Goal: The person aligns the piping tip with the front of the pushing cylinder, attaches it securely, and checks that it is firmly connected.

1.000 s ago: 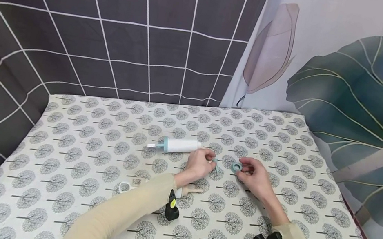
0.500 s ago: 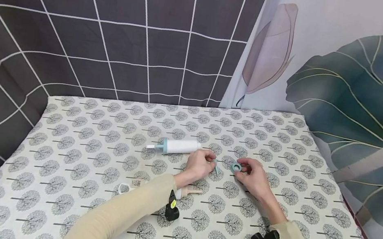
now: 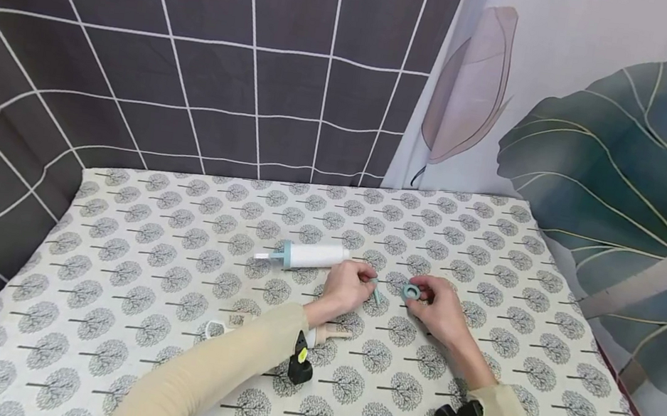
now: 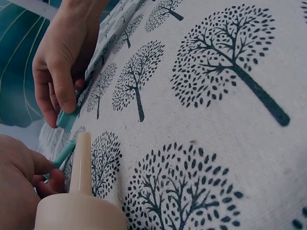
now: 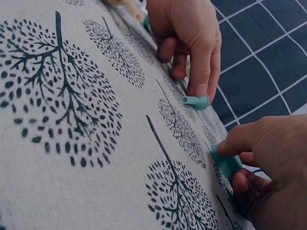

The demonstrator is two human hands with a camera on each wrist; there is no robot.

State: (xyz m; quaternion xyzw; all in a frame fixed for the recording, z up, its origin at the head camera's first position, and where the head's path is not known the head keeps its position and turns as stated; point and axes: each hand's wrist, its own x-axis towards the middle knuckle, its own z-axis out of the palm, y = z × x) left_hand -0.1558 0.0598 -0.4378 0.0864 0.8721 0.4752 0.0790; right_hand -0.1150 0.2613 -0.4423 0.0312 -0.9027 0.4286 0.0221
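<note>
My left hand [image 3: 349, 286] pinches a small teal nozzle [image 5: 196, 101] by its wide end, and the narrow open tube points away from the fingers. To its right, my right hand [image 3: 441, 309] grips a teal ring-shaped cap [image 3: 411, 291] between thumb and fingers, its round hole showing in the head view. A short gap separates nozzle and cap, both low over the cloth. Just beyond my left hand lies a white cylinder [image 3: 315, 255] with a teal collar and a teal rod out of its left end.
Under my left forearm lies a beige and white nozzled tube [image 3: 322, 334], partly hidden by the sleeve; a white loop handle [image 3: 216, 328] shows left of it. The tree-print tablecloth [image 3: 158, 340] meets a dark grid curtain [image 3: 198, 73] at the back.
My right hand has shifted very slightly left with the cap, toward the nozzle. My left hand stays almost still, and both grips are unchanged.
</note>
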